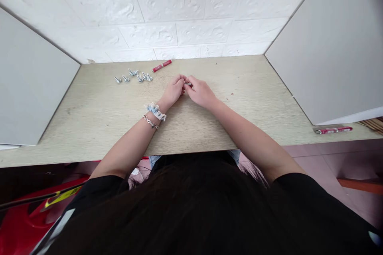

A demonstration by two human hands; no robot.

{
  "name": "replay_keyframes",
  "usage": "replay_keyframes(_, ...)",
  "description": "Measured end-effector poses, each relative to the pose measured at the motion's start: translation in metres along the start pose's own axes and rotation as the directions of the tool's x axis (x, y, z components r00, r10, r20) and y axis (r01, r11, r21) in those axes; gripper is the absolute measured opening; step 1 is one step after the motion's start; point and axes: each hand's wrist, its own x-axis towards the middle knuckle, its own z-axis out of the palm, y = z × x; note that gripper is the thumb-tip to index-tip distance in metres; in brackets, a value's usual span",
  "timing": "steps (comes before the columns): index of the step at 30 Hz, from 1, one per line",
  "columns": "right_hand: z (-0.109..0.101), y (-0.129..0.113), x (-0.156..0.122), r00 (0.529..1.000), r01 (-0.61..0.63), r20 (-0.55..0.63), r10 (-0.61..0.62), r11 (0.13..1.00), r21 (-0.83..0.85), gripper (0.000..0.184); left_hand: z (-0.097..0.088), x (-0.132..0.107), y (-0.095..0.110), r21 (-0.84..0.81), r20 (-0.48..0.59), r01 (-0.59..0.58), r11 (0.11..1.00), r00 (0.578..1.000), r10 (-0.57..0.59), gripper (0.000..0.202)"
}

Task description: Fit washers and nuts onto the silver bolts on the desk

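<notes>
Above the middle of the table my left hand [174, 89] and my right hand [198, 89] meet, fingertips touching. Between them shows a small shiny silver bolt [188, 84], mostly covered by the fingers. Both hands are closed in a pinch around it. To the left of my hands stand several silver bolts with washers [140, 78], heads down and shafts pointing up. A red marker-like tube [161, 66] lies behind them, near the wall. A blue lace scrunchie [156, 111] and a chain bracelet [150, 122] circle my left wrist.
The pale wood table [197, 135] ends at a white brick-pattern wall [161, 4]. Grey panels stand at the left [32, 83] and right [329, 48]. A second red tube [334, 130] lies at the right front edge. A red plastic object [26, 223] is below left.
</notes>
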Motion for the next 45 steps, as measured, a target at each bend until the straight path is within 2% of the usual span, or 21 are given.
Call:
replay_keyframes(3,-0.001,0.0,0.0,1.0,0.013,0.004,-0.013,1.0,0.014,0.025,0.001,-0.003,0.003,-0.012,0.003,-0.013,1.0,1.0,0.013,0.015)
replay_keyframes(10,-0.005,-0.004,0.0,0.999,0.028,-0.039,-0.027,0.999,0.036,0.018,-0.002,-0.004,-0.001,0.106,-0.046,-0.192,0.976,0.979,0.198,0.016)
replay_keyframes(14,-0.004,0.001,0.002,0.995,0.063,-0.085,-0.06,0.998,0.023,0.015,-0.001,-0.002,-0.004,0.121,-0.029,-0.241,0.963,0.969,0.246,0.01)
replay_keyframes(19,-0.003,0.007,0.006,0.988,0.046,-0.147,-0.055,0.997,-0.058,0.013,-0.003,0.0,0.0,0.084,0.046,-0.203,0.976,0.979,0.199,0.012)
replay_keyframes(21,-0.002,0.008,0.006,0.988,0.027,-0.15,-0.036,0.998,-0.06,0.014,-0.009,0.0,0.003,0.096,0.114,-0.196,0.976,0.976,0.185,0.015)
replay_keyframes(25,0.0,0.007,0.005,0.992,0.033,-0.123,-0.033,0.999,-0.003,0.015,-0.025,-0.002,0.013,0.226,0.283,-0.164,0.96,0.954,0.096,0.021)
replay_keyframes(29,0.001,0.005,0.004,0.992,0.104,-0.074,-0.102,0.994,0.024,0.012,-0.032,-0.005,0.022,0.358,0.314,-0.164,0.919,0.948,0.047,0.023)
replay_keyframes(33,0.0,0.004,0.004,0.982,0.154,-0.114,-0.15,0.988,0.027,0.014,-0.03,-0.008,0.024,0.427,0.241,-0.231,0.874,0.961,0.137,0.023)
replay_keyframes(38,0.0,0.005,0.003,0.966,0.174,-0.203,-0.161,0.983,0.05,0.031,-0.032,-0.005,0.018,0.488,0.084,-0.273,0.829,0.96,0.266,0.016)
replay_keyframes(45,0.001,0.004,0.002,0.972,0.16,-0.182,-0.148,0.986,0.053,0.031,-0.056,0.001,0.02,0.541,-0.19,-0.28,0.793,0.878,0.44,0.014)
